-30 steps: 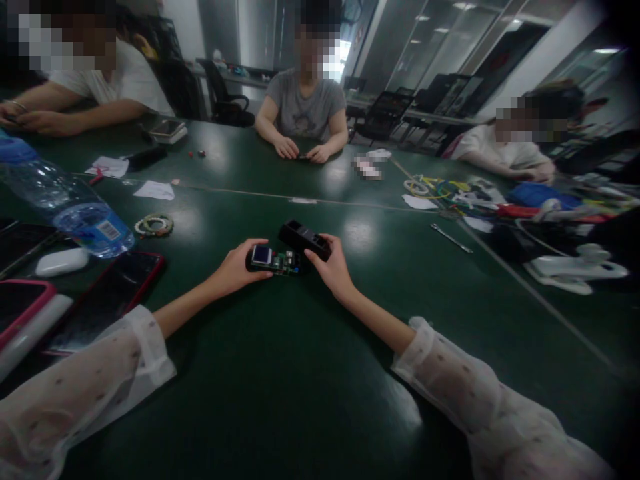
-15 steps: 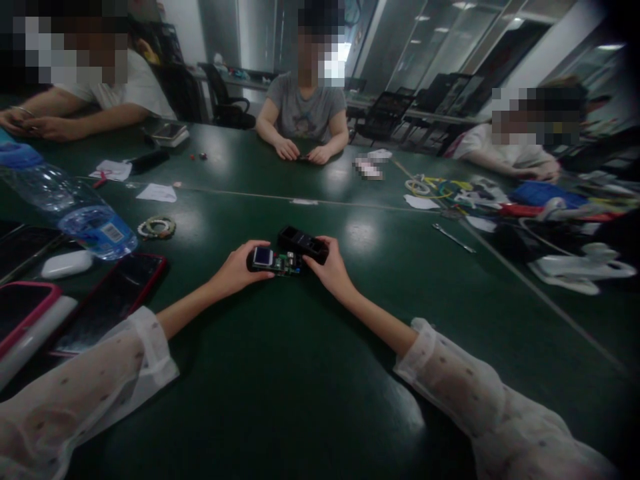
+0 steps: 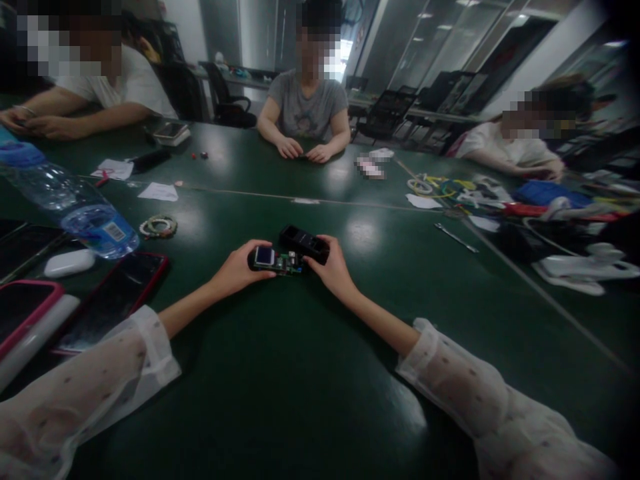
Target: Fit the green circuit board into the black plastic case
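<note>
My left hand (image 3: 244, 265) is closed round the left end of a small green circuit board (image 3: 283, 263) with a little square screen (image 3: 265, 255) on it. Dark casing shows under that end of the board. My right hand (image 3: 330, 265) grips the right end of a black plastic cover (image 3: 302, 239), which has a rectangular window in it. The cover lies just behind the board, tilted the same way. The right thumb reaches to the board's right end; whether it presses on the board I cannot tell.
Left of me are a water bottle (image 3: 75, 207), a red-edged phone (image 3: 113, 300), a white case (image 3: 69, 263) and bracelets (image 3: 159, 227). On the right lie a wrench-like metal tool (image 3: 456, 238), tangled cables (image 3: 440, 187) and a white object (image 3: 575, 270). Three people sit across the green table (image 3: 280, 393).
Both hands keep the same hold on the board and the cover. The whole view has shifted very slightly.
</note>
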### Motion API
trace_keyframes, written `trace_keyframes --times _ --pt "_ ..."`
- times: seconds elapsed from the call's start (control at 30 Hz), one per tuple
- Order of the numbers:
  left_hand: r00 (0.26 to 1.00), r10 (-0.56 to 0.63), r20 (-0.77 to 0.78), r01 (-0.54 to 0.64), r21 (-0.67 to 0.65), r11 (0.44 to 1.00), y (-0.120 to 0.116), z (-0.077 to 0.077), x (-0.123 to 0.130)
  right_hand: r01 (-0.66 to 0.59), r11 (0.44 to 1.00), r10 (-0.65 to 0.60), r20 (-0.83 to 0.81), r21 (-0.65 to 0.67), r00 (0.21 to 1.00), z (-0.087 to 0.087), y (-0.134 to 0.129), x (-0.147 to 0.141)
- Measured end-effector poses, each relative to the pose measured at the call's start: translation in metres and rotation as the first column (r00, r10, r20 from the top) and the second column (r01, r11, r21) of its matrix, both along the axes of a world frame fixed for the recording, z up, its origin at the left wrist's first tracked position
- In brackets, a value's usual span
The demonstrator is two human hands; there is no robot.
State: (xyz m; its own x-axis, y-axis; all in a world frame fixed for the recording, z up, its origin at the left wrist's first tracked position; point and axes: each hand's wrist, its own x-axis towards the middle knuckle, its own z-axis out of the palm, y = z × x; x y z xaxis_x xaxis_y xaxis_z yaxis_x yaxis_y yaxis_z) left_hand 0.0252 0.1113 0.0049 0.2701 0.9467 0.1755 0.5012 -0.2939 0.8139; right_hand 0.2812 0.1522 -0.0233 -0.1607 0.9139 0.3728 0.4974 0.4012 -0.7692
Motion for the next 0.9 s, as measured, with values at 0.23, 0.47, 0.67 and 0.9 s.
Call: trace_keyframes --times 0.23,0.47,0.67,0.9 --pt "1.0 0.011 -0.014 -0.01 0.01 1.0 0.001 -0.003 -0.001 0.003 1.0 0.001 -0.147 0.026 0.989 0.005 -0.002 -0.003" --pt "0.999 0.033 -0.002 -0.033 0.056 0.998 0.006 -0.012 -0.002 -0.171 0.973 0.189 -0.112 0.155 0.976 0.024 -0.023 -0.01" --pt "0.997 -0.003 0.072 0.0 0.049 0.999 0.006 -0.015 -0.001 -0.301 0.937 0.305 0.01 0.177 0.952 0.027 -0.026 -0.012" --pt "0.999 0.0 0.055 -0.004 0.082 0.997 0.005 -0.014 -0.001 -0.366 0.918 0.357 0.086 0.152 0.93 0.028 -0.025 -0.013"
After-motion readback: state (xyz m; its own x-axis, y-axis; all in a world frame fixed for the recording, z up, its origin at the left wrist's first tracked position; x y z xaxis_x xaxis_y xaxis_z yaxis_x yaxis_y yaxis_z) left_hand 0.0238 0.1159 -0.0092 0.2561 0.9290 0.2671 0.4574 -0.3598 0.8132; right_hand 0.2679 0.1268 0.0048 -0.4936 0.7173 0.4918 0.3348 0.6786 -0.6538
